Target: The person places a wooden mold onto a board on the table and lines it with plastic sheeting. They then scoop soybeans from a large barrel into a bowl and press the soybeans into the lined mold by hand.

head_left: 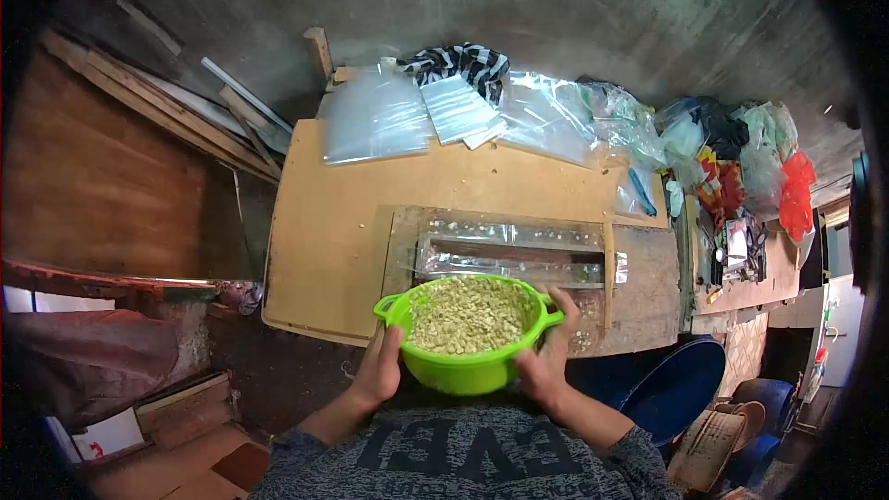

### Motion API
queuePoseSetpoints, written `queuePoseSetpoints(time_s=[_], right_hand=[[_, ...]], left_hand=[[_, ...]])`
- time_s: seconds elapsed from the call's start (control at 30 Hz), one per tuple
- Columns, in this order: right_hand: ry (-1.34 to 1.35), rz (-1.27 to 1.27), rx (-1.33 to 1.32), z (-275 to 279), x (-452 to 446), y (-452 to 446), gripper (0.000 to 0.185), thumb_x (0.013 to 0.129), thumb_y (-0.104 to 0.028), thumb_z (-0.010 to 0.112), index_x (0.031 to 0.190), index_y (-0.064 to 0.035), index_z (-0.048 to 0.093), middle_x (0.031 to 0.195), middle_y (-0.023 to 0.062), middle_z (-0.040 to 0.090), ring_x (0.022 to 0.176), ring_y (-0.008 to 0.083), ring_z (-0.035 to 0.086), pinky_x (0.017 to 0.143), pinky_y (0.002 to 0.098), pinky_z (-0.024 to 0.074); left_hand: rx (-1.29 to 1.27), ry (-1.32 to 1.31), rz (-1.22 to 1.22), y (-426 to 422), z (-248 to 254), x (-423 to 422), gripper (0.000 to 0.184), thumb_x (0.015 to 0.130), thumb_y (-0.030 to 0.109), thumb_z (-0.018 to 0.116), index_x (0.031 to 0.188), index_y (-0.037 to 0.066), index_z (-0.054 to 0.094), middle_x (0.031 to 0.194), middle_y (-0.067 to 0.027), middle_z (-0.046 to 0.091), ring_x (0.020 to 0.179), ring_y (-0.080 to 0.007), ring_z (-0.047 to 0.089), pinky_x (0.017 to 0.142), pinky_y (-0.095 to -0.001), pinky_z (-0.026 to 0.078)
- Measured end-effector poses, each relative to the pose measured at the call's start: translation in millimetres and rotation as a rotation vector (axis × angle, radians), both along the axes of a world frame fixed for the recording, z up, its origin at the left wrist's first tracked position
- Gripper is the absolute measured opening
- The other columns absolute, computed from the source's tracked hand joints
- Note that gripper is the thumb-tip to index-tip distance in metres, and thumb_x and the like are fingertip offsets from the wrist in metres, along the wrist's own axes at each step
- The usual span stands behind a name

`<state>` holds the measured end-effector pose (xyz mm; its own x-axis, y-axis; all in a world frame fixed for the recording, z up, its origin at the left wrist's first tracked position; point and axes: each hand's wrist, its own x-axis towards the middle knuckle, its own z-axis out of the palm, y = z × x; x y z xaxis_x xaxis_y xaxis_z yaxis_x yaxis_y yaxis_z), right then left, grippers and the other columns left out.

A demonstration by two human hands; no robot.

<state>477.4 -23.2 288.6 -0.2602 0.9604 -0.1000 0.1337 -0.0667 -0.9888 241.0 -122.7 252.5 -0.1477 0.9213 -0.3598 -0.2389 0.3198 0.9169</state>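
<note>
Between my two hands is a bright green plastic bowl (458, 373) with a handle on each side. Pale, crumbly flakes or puffed grains (470, 315) fill it nearly to the rim; their exact kind I cannot make out. My left hand (378, 366) grips the bowl's left side below the handle. Around the right handle and side, my right hand (550, 352) is closed. The bowl is in front of my chest, at the near edge of the table. Just beyond it lies a long rectangular mould (519, 255) lined with clear plastic film, on a wooden board.
Clear plastic sheets (375, 120) lie along the back of the wooden table (324, 241). A wooden stick (609, 273) crosses the board's right part. Plastic bags (759, 153) pile up at the far right. A blue barrel (676, 389) stands below the table's right side.
</note>
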Motion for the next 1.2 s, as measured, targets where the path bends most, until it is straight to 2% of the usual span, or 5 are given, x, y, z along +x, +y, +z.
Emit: queuePoseSetpoints(time_s=[0.2,0.67,0.87,0.93,1.2], right_hand=[[0.045,-0.013,0.055,-4.2,-6.5,1.9,0.085,0.08,-0.041,0.072,0.143,-0.0051,0.026,0.133,0.0165,0.04,0.123,0.0271,0.042,0.108,0.0417,0.0329],[0.041,-0.046,-0.116,-4.5,4.1,1.7,0.085,0.08,-0.04,0.076,0.139,-0.0032,0.027,0.124,0.0152,0.043,0.118,0.026,0.045,0.103,0.0417,0.0382],[-0.062,-0.022,0.21,4.8,19.5,-0.4,0.079,0.08,-0.031,0.077,0.139,-0.004,0.031,0.124,0.0141,0.042,0.116,0.0254,0.045,0.103,0.041,0.038],[0.099,-0.101,-0.097,8.4,14.7,5.7,0.079,0.08,-0.03,0.076,0.139,-0.0041,0.031,0.125,0.0141,0.042,0.118,0.0254,0.043,0.104,0.041,0.0365],[-0.059,-0.105,0.207,4.6,52.3,0.9,0.079,0.081,-0.035,0.077,0.139,-0.0049,0.032,0.126,0.0137,0.043,0.117,0.0246,0.045,0.103,0.0373,0.0375]], left_hand=[[-0.03,-0.1,0.067,11.2,-15.1,-1.5,0.067,0.106,0.05,0.028,0.143,-0.005,0.039,0.143,-0.0172,0.047,0.134,-0.0246,0.043,0.113,-0.0355,0.029],[-0.068,-0.033,0.015,26.2,-17.8,0.2,0.067,0.106,0.051,0.028,0.139,-0.004,0.045,0.137,-0.0154,0.053,0.127,-0.0214,0.048,0.11,-0.0344,0.033],[-0.027,-0.028,0.006,24.0,-4.9,7.3,0.067,0.106,0.052,0.027,0.136,-0.004,0.048,0.135,-0.0147,0.055,0.123,-0.0233,0.05,0.106,-0.0357,0.036],[-0.034,-0.047,-0.001,32.6,-29.2,11.6,0.069,0.105,0.054,0.027,0.136,-0.004,0.048,0.132,-0.0153,0.057,0.122,-0.0236,0.052,0.105,-0.0361,0.037],[-0.033,-0.1,-0.081,42.1,-14.1,34.5,0.073,0.103,0.059,0.03,0.137,-0.003,0.047,0.131,-0.0139,0.057,0.12,-0.021,0.052,0.103,-0.0333,0.039]])
